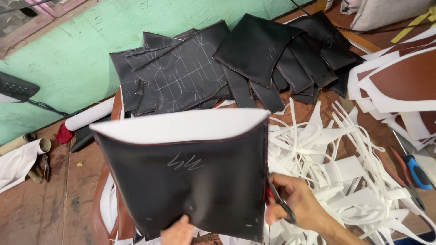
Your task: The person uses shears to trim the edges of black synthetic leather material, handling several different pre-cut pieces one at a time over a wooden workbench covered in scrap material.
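Black leather panel (200, 181) with a white foam edge fills the middle, held up over the worktop (54, 199). Behind it a pile of black pieces (218, 63), to the right a heap of white foam strips (336, 168). Right hand (295, 204) is clamped on scissors (279, 202) at the panel's right edge. Left hand (179, 231) pinches the panel's bottom edge.

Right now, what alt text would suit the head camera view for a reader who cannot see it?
A left hand holds up a black padded panel with a white foam edge while the right hand works scissors at its side. More black panels and white foam strips cover the table behind.
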